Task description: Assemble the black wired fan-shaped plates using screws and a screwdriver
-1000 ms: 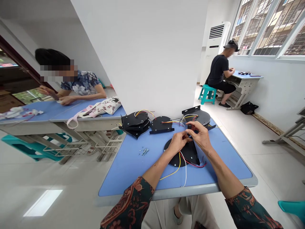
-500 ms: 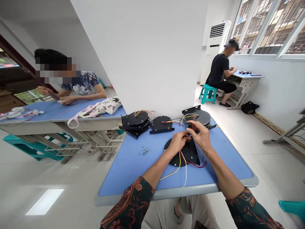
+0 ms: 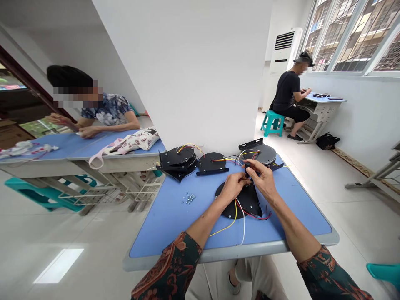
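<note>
Black disc (image 3: 247, 201) beneath left hand (image 3: 233, 186) and right hand (image 3: 263, 179)

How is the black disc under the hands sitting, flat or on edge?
Flat: the black disc lies on the blue tabletop, its broad round face turned up.

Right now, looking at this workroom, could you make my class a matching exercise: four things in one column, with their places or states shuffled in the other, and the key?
1. Silvery pieces
2. Printed bag
3. Right hand
4. Dark bag

A. On the floor
B. Gripping a small black handle
C. Loosely clustered on the front desk
D. Lying on the left-hand desk

Pairs: 1-C, 2-D, 3-B, 4-A
</note>
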`<state>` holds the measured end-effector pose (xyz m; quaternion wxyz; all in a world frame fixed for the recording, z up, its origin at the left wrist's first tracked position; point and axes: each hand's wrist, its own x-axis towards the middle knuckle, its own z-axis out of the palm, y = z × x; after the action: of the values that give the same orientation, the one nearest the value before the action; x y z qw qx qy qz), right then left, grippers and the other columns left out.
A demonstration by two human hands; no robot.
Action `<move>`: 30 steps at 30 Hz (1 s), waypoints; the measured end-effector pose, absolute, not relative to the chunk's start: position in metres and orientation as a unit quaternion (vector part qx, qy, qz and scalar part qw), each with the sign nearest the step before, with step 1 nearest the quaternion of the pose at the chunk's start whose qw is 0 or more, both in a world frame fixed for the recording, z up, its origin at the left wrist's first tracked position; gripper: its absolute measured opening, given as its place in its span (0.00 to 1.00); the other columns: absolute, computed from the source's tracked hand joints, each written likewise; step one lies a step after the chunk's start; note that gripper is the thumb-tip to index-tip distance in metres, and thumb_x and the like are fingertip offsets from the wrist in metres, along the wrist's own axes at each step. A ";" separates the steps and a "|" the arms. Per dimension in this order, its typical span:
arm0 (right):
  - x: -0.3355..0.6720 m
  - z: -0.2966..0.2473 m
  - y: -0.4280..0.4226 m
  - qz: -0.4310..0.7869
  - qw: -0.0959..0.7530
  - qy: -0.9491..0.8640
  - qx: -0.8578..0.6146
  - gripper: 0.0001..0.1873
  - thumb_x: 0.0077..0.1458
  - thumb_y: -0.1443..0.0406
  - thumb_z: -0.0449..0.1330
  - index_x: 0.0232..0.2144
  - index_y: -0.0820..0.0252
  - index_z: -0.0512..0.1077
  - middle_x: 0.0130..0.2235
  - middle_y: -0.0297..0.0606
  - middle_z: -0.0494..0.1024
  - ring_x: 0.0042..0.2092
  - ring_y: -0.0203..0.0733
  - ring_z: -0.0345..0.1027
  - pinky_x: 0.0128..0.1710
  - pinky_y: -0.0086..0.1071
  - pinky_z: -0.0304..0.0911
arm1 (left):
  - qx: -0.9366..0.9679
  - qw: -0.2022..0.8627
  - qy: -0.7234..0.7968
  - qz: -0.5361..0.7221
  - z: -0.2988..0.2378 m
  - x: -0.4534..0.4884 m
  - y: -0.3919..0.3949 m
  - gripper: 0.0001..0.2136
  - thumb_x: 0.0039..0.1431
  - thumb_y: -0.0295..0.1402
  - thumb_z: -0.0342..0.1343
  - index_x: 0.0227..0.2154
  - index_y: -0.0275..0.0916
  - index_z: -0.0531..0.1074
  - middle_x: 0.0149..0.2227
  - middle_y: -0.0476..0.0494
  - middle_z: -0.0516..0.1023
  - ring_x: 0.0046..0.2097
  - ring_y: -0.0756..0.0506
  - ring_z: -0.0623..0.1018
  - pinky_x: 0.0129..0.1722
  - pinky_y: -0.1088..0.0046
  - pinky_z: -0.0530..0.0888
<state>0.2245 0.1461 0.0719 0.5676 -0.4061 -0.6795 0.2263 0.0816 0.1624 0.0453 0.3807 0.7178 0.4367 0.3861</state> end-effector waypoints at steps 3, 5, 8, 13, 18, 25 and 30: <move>0.224 0.073 0.146 0.161 0.565 -0.687 -0.427 0.14 0.59 0.59 0.64 0.46 0.55 0.79 0.39 0.38 0.80 0.37 0.42 0.71 0.43 0.37 0.69 | 0.729 0.361 0.436 0.384 0.045 0.081 0.163 0.07 0.61 0.32 0.58 0.29 0.36 0.75 0.27 0.49 0.77 0.32 0.48 0.74 0.35 0.73 0.66; 0.224 0.072 0.147 0.148 0.573 -0.679 -0.433 0.12 0.58 0.61 0.63 0.45 0.55 0.79 0.37 0.37 0.79 0.36 0.41 0.71 0.42 0.37 0.69 | 0.728 0.358 0.444 0.381 0.044 0.082 0.163 0.06 0.60 0.30 0.59 0.28 0.36 0.75 0.27 0.50 0.77 0.32 0.48 0.74 0.35 0.73 0.66; 0.226 0.069 0.149 0.192 0.587 -0.663 -0.423 0.13 0.57 0.66 0.59 0.44 0.55 0.78 0.38 0.37 0.81 0.39 0.43 0.75 0.43 0.37 0.70 | 0.717 0.366 0.454 0.383 0.044 0.083 0.162 0.07 0.59 0.31 0.61 0.26 0.36 0.74 0.26 0.50 0.76 0.31 0.49 0.74 0.34 0.74 0.67; 0.226 0.068 0.148 0.245 0.585 -0.662 -0.399 0.16 0.60 0.66 0.56 0.50 0.56 0.75 0.37 0.37 0.82 0.39 0.42 0.75 0.41 0.35 0.70 | 0.715 0.400 0.428 0.382 0.046 0.083 0.162 0.08 0.59 0.31 0.59 0.25 0.36 0.73 0.26 0.50 0.77 0.30 0.49 0.74 0.34 0.74 0.68; 0.223 0.070 0.145 0.136 0.567 -0.693 -0.425 0.15 0.59 0.61 0.62 0.49 0.54 0.77 0.40 0.38 0.81 0.36 0.42 0.72 0.44 0.37 0.70 | 0.728 0.353 0.450 0.377 0.047 0.081 0.161 0.04 0.57 0.24 0.58 0.28 0.37 0.75 0.29 0.49 0.80 0.33 0.47 0.76 0.36 0.74 0.68; 0.225 0.067 0.148 0.174 0.580 -0.673 -0.424 0.15 0.56 0.68 0.59 0.46 0.54 0.78 0.39 0.38 0.82 0.40 0.44 0.76 0.45 0.38 0.71 | 0.721 0.361 0.454 0.380 0.046 0.083 0.162 0.04 0.55 0.24 0.60 0.26 0.37 0.74 0.27 0.50 0.78 0.32 0.48 0.75 0.35 0.74 0.68; 0.227 0.066 0.148 0.236 0.575 -0.672 -0.403 0.18 0.59 0.68 0.56 0.50 0.55 0.75 0.40 0.38 0.83 0.43 0.44 0.77 0.46 0.38 0.71 | 0.723 0.383 0.432 0.379 0.046 0.082 0.161 0.07 0.58 0.26 0.58 0.24 0.37 0.74 0.25 0.51 0.77 0.32 0.48 0.75 0.38 0.73 0.70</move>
<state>0.2265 0.1483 0.0663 0.5747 -0.4029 -0.6722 0.2357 0.0818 0.1609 0.0461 0.3834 0.7230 0.4323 0.3787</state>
